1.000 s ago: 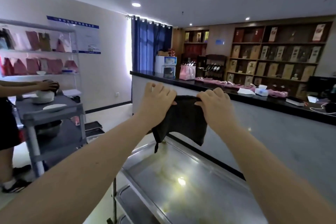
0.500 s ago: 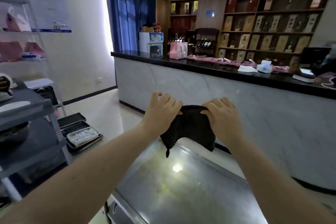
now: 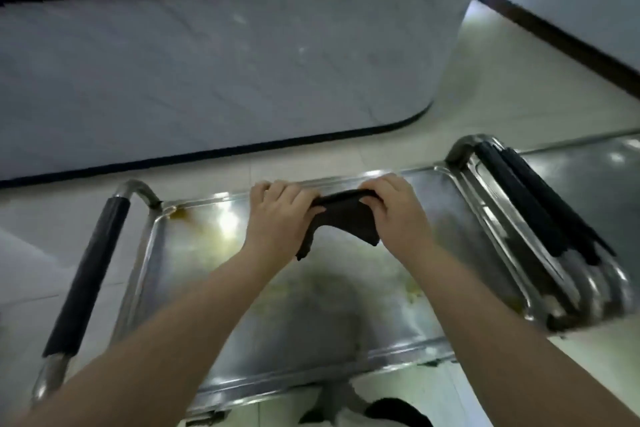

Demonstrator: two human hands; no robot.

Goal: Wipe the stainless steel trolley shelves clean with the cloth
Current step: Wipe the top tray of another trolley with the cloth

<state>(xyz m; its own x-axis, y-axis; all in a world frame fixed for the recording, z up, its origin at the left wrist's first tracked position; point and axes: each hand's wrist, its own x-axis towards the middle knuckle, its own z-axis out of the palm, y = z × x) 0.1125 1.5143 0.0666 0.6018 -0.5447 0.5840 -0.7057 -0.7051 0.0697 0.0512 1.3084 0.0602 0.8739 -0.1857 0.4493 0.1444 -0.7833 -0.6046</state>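
The stainless steel trolley's top shelf lies below me, with yellowish smears near its far left corner and right side. A dark cloth is stretched between my hands above the shelf's far edge. My left hand grips the cloth's left end, and my right hand grips its right end. The lower part of the cloth hangs loose between them. Both forearms reach in from the bottom of the view.
Black-padded trolley handles stand at the left and right. A second steel surface adjoins on the right. A grey counter front with a black top rises beyond the trolley. Pale floor tiles surround it.
My view has tilted down from the room to the trolley top. Both hands still hold the cloth and have dropped closer to the shelf's far edge.
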